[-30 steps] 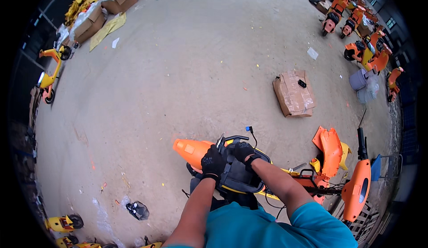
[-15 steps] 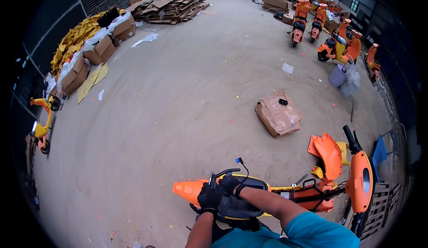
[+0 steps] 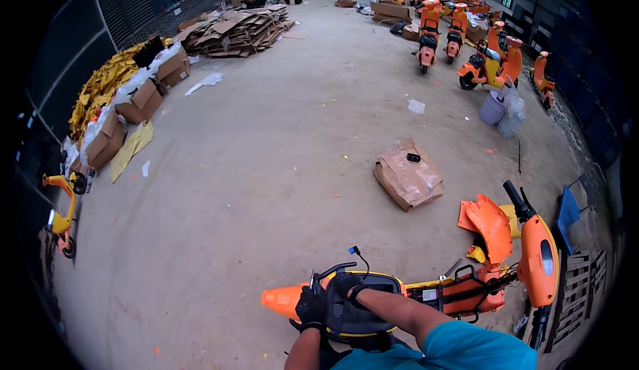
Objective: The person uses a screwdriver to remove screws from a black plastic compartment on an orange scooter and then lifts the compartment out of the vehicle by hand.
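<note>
Gloved fingers (image 3: 314, 296) of the left hand (image 3: 311, 308) are curled around a slim metallic piece (image 3: 313, 279), which sticks up beyond them; its lower part is hidden. Those of the right hand (image 3: 347, 283), in a black glove too, bend down just beside it, and whether they grip anything cannot be told. Both hands are over the left part of a scooter (image 3: 459, 295), which stretches left to right across the near floor (image 3: 266, 197). It is orange and yellow, partly stripped: a tapered orange tail (image 3: 281, 298) points left, a black molded tub (image 3: 349, 321) with a yellow rim sits in the middle, and bare dark framework shows on the right, ending in an orange handlebar housing (image 3: 538, 263) with a dark oval window. The tail lies left of the left fingers; the tub spreads under and to the right of both hands. Just on their far side are a curved black rail (image 3: 338, 268) and a cable with a blue connector (image 3: 353, 250). Farther right, loose orange panels (image 3: 489, 229) lie beyond the frame, and a taped cardboard box (image 3: 409, 178) rests farther off.
</note>
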The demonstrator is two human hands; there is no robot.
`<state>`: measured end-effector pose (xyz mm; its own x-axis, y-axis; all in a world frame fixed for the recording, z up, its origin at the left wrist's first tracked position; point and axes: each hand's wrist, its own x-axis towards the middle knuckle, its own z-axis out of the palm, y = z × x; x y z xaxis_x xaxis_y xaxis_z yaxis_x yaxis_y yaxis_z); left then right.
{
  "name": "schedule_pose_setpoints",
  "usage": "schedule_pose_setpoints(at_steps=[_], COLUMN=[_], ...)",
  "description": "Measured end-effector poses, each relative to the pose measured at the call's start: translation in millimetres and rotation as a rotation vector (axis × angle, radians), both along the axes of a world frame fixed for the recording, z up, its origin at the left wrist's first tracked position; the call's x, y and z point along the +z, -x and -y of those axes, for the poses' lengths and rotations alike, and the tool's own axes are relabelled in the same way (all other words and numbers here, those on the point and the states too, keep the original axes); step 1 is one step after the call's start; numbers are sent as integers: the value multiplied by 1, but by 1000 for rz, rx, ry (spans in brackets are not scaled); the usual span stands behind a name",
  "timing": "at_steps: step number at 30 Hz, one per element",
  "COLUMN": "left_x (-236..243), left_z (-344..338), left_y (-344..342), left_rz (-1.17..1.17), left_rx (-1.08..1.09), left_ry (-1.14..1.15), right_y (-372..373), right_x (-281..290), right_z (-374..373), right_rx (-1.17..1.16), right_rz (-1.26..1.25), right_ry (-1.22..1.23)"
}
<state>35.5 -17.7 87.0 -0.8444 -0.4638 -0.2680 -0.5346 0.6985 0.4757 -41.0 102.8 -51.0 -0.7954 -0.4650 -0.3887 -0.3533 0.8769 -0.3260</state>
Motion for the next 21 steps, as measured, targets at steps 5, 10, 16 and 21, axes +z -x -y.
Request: schedule_pose_setpoints(at_steps=[5,10,16,21], left_x=[-27,-14,2,-15], left_z=[4,2,5,7], left_y=[-4,-4,-3,-4], left_rz=[-121,-133,-34,-103], left_rx=[-2,16,6,23], left_ry=[104,86,33,63], right_y=[2,-8,-9,3], right_x=[-15,27,39,45], right_z=[2,2,4,-1], right_rx=[9,-2,232,-66], right_rz=[26,-20,-193,149], right_ry=[63,119,208,158])
